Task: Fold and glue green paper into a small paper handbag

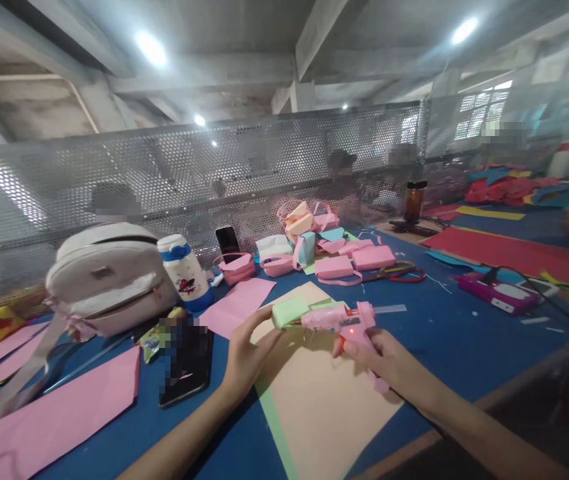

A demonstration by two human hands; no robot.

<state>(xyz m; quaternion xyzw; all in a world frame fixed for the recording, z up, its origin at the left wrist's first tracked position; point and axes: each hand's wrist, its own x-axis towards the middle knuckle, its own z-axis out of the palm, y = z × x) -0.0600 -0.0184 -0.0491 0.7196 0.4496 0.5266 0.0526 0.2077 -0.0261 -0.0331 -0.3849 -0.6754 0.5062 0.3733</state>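
Observation:
My right hand [377, 360] is wrapped round the grip of a pink glue gun [342, 321], whose small red light glows; its nozzle points left. My left hand [247, 353] pinches a folded light-green paper piece [290, 311] just in front of the nozzle. Both are held a little above a beige sheet [314, 407] with a green edge that lies on the blue table [444, 333].
A black phone [187, 370] lies left of my left hand, with pink sheets [49, 420], a white bag [107, 277] and a small bottle [184, 270] beyond. Several folded pink paper boxes [334, 267] sit further back before a perforated metal screen [214, 167]. A purple device [497, 293] with a cable lies right.

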